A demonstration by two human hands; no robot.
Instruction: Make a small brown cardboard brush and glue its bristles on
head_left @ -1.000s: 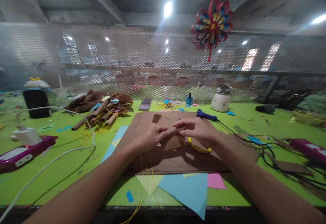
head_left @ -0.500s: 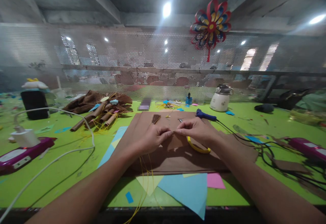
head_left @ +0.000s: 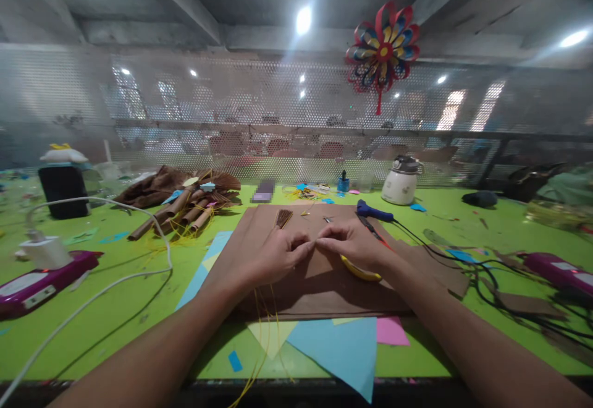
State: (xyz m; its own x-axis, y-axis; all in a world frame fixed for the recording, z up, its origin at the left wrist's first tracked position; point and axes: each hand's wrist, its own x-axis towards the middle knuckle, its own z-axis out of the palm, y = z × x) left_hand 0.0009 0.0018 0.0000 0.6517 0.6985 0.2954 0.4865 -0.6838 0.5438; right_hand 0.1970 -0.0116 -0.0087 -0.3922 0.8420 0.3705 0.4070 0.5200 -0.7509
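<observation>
Both my hands meet fingertip to fingertip over a large brown paper sheet (head_left: 319, 287) on the green table (head_left: 139, 297). My left hand (head_left: 269, 255) is curled closed, thumb and fingers pinched. My right hand (head_left: 354, 242) is closed too, pinching at the same spot. Whatever small thing they hold between them is hidden by the fingers. Yellow-handled scissors (head_left: 359, 271) lie just under my right wrist. Thin yellow strands (head_left: 264, 327) trail from under my left hand toward the table's near edge.
Rolled brown paper tubes (head_left: 185, 210) lie at back left. A blue glue gun (head_left: 374, 212) with black cables sits behind my right hand. Blue, yellow and pink paper pieces (head_left: 343, 343) lie at the near edge. Pink power strips (head_left: 37, 275) flank both sides; a white pot (head_left: 402, 180) stands behind.
The brown strip held between my fingertips a second ago no longer shows. Both hands have curled tighter and drawn closer together, lower onto the brown sheet.
</observation>
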